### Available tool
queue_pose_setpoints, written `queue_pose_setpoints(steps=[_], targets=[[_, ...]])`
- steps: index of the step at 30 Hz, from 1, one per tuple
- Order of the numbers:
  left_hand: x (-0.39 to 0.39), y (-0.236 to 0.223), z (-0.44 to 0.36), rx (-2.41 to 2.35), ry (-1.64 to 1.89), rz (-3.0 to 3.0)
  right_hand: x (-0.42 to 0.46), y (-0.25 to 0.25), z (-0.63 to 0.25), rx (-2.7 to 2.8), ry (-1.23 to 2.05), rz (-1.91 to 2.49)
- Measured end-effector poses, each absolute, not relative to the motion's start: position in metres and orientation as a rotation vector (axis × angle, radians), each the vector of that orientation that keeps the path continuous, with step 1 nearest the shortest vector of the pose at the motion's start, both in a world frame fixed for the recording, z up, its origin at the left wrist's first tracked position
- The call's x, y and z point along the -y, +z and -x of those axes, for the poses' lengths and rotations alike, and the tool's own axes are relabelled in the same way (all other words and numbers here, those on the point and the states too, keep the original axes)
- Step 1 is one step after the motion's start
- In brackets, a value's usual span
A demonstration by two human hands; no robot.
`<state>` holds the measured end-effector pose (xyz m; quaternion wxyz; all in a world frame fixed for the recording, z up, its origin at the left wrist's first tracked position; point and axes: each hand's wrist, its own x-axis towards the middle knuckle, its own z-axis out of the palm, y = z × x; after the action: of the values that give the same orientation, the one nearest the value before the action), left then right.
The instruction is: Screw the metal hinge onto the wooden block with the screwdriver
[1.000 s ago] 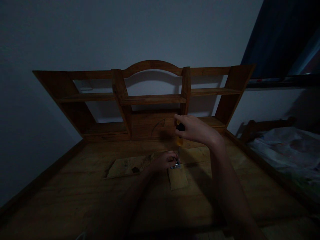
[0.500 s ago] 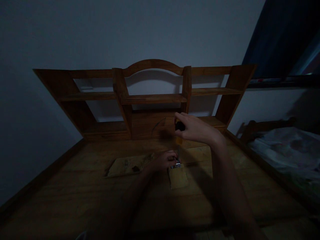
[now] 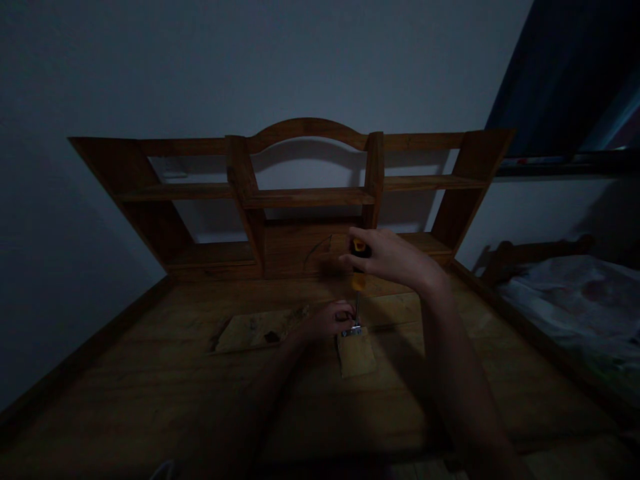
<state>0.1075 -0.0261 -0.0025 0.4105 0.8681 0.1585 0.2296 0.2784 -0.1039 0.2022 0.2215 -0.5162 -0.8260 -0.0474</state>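
Note:
My right hand (image 3: 377,255) is closed round the black and yellow handle of a screwdriver (image 3: 359,281). The screwdriver stands nearly upright, its shaft pointing down at a small metal hinge (image 3: 351,331). This hinge lies along the far edge of a small square wooden block (image 3: 357,355) on the desk. Just left of the shaft, my left hand (image 3: 333,320) rests low with its fingers curled in at the hinge. What those fingers pinch is dark and hidden. The screwdriver's tip meets the hinge area; the screw itself is too small to make out.
A long, rough-ended wooden board (image 3: 255,331) lies left of my left hand on the wooden desk (image 3: 165,380). Behind rises a wooden shelf unit (image 3: 307,198) against the wall. Plastic-covered bedding (image 3: 575,293) is at the right. The light is dim.
My right hand's fingers have shifted round the screwdriver handle, showing its yellow top end. The screwdriver stays upright over the hinge. My left hand and the block look unmoved.

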Motion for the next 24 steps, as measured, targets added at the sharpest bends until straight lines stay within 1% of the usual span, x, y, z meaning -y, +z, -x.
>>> queue_pose_setpoints(steps=[9,14,24], targets=[[0.0251,-0.0037,-0.1073,-0.403,0.597,-2.169,0.1049,0.2022,-0.2809,2.261,-0.032,1.454],[0.0228,-0.0067,-0.1085,-0.353,0.616,-2.222,0.1023,0.2014,-0.2801,2.278,-0.099,1.483],[0.0251,-0.0059,-0.1091,-0.405,0.578,-2.113,0.103,0.2012,-0.2803,2.248,-0.063,1.48]])
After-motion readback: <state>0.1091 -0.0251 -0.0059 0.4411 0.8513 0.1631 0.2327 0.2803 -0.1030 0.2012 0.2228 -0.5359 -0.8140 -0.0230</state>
